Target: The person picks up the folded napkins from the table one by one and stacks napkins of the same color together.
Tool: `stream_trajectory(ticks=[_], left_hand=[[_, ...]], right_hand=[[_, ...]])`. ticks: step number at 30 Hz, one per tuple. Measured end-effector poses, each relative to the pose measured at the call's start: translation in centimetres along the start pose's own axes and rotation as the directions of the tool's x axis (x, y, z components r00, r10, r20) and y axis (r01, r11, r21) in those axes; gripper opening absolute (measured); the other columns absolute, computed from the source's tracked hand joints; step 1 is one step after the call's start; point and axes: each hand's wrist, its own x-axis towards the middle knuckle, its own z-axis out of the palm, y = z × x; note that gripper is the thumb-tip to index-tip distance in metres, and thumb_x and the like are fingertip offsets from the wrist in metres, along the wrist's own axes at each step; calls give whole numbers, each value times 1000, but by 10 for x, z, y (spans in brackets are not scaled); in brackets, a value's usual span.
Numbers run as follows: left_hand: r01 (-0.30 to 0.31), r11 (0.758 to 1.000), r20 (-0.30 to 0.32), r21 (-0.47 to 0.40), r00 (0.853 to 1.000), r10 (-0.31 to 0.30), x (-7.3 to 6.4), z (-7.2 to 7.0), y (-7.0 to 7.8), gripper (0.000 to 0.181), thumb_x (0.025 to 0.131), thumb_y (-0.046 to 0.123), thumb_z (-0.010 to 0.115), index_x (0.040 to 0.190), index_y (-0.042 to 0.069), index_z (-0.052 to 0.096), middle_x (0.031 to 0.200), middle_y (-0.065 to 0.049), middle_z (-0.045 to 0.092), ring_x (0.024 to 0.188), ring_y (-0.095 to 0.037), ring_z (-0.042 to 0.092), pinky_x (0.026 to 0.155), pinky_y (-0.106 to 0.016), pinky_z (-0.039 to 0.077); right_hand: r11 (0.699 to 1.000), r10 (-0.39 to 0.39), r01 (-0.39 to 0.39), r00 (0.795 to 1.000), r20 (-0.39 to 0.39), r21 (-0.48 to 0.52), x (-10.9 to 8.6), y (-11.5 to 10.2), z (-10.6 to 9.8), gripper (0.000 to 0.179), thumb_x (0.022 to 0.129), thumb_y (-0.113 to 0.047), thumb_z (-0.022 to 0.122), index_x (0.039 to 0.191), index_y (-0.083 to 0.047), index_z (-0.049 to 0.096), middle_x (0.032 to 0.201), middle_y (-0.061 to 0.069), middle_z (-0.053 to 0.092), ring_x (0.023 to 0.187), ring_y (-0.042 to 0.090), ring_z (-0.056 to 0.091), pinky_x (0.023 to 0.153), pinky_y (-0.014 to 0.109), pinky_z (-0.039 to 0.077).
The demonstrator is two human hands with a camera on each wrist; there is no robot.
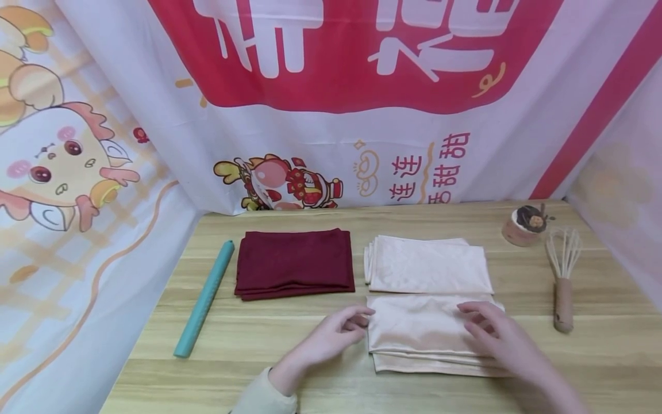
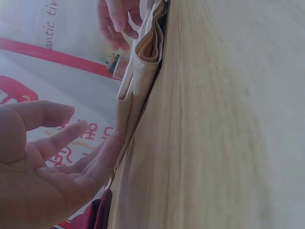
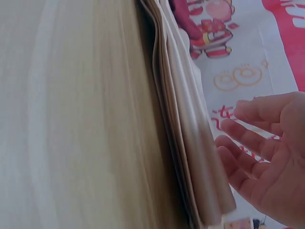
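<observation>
Printed white curtains [image 1: 331, 92] with red panels hang behind and beside a wood-grain table [image 1: 248, 339]. Near its front lies a folded cream cloth [image 1: 421, 325], its layers stacked flat and showing unevenly along the near edge. Beyond it lies a second folded cream cloth [image 1: 429, 264], with a folded burgundy cloth [image 1: 295, 260] to the left of that one.

At the front cloth's left edge is the left hand [image 1: 331, 336], fingers loosely bent and gripping nothing; whether they touch the fabric I cannot tell. Over the right part of the same cloth is the right hand [image 1: 499, 338], its fingers relaxed, thumb apart, likewise holding nothing.

Farther left lies a teal stick [image 1: 204, 299]; at the right, a wooden-handled whisk [image 1: 564, 299] lies near a pink cup [image 1: 519, 230] with a dark top.
</observation>
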Motion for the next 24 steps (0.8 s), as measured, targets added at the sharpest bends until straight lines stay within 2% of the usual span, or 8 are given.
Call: stream_trajectory(ticks=[9,15,20,24], left_hand=[[25,1000,-13,5,1000,-25,0,2,0,37,91,10,62,127,10,58,117,-12,61,101,-24,60,84,-27,48],[32,999,-7,3,999,-32,2,2,-4,37,91,11,62,127,10,58,117,-10,61,101,-23,59,85,-28,48],[36,999,-1,-33,999,-36,6,2,-8,37,90,8,62,127,8,58,116,-11,61,98,-22,60,83,-27,49],[45,998,1,-46,999,-45,7,2,-8,36,90,8,61,126,7,59,115,-12,61,96,-20,60,82,-26,49]], right_hand=[[998,9,-14,998,-69,-67,-10,21,-13,25,85,2,67,107,-8,62,95,0,60,77,2,53,63,22,45],[995,70,-74,996,-61,-70,-15,27,-21,24,87,-1,66,110,-7,62,94,5,57,69,4,52,56,24,45],[988,134,-139,989,-65,-72,-17,31,-24,24,89,-7,66,113,-8,62,98,11,54,71,5,53,55,25,46],[988,132,-137,988,-76,-72,-17,35,-26,24,88,-7,66,112,-8,64,101,12,54,74,4,53,58,24,47]])
